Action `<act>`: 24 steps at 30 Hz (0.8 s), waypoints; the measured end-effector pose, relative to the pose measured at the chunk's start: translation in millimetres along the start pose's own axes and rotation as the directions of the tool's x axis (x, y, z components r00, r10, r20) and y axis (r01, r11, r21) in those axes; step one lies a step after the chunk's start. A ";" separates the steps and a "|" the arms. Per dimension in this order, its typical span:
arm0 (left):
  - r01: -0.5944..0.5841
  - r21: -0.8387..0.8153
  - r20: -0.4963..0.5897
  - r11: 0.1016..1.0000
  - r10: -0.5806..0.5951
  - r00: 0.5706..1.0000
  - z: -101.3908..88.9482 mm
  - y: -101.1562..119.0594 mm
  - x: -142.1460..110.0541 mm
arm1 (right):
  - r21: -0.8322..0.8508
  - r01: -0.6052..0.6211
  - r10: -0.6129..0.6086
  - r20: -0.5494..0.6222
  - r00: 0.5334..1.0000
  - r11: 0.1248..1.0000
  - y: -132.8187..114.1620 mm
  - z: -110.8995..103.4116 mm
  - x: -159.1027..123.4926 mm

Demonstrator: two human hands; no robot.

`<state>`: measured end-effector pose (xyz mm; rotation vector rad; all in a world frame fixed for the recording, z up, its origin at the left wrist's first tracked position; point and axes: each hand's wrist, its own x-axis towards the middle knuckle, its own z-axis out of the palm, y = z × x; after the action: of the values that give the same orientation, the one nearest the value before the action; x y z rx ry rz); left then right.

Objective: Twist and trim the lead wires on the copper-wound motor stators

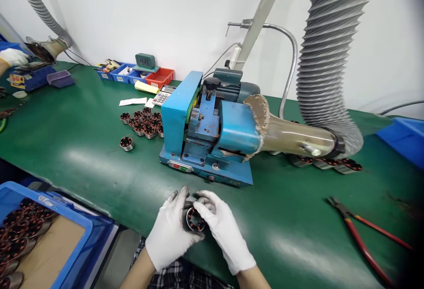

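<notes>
Between my two white-gloved hands is a motor stator (195,219), a metal ring with dark inner teeth and copper windings, held over the front edge of the green bench. My left hand (172,229) wraps its left side and underside. The fingers of my right hand (221,225) are closed at its upper right rim; dark smudges mark the glove fingertips. Just beyond stands a blue belt grinding machine (207,134) with red and green buttons on its base. Left of the machine a single stator (126,143) sits apart from a cluster of similar stators (145,122).
A blue crate (88,231) with more stators stands at lower left. Red-handled pliers (356,231) lie on the right. A grey extraction hose (331,59) joins the machine's duct. Small bins (160,77), a calculator (161,97) and a clock (145,61) stand behind. Another person's gloved hand (13,57) shows far left.
</notes>
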<state>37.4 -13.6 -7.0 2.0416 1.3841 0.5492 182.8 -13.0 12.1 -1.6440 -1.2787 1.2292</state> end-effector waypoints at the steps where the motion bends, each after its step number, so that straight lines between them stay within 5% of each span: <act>1: -0.010 -0.006 0.013 1.000 0.010 1.000 -1.7 0.2 0.1 | -0.046 -0.013 0.013 -0.006 1.000 0.999 -1.0 -1.7 -1.0; 5: -0.060 -0.034 0.060 0.998 0.062 0.996 -9.6 1.5 -0.1 | -0.238 0.083 -0.055 0.123 0.991 0.968 -10.8 -10.9 -3.4; 9: -0.095 -0.025 0.086 0.995 0.097 0.992 -9.9 2.9 -0.8 | -0.061 0.036 -0.023 0.202 0.979 0.997 -11.8 -15.5 -0.4; 12: -0.056 0.018 0.027 0.998 0.055 0.998 -4.6 3.1 0.1 | -0.092 -0.079 0.086 0.074 0.994 0.993 -5.7 -18.8 -1.4; 15: 0.006 0.015 0.004 1.000 -0.006 1.000 -2.1 2.0 0.5 | -0.441 -0.074 0.017 -0.134 0.991 0.894 -2.7 -22.4 -10.3; 17: -0.010 0.009 0.010 1.000 0.010 1.000 -3.0 0.5 -0.6 | -0.556 -0.036 -0.028 -0.106 0.994 0.830 -4.0 -23.1 -19.5; 21: -0.227 0.075 -0.062 0.971 0.232 0.971 -6.1 -2.3 -3.7 | -0.339 0.086 -0.040 0.142 0.989 0.937 -6.8 -18.7 -33.4; 24: -0.380 0.143 -0.110 0.914 0.396 0.911 -6.7 -1.6 -4.5 | -0.159 0.054 -0.040 0.093 0.995 0.986 -3.4 -12.3 -32.6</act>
<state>30.4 -15.7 -3.2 2.4373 1.1044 0.8062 191.6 -43.4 27.2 -1.6772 -1.4981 1.2091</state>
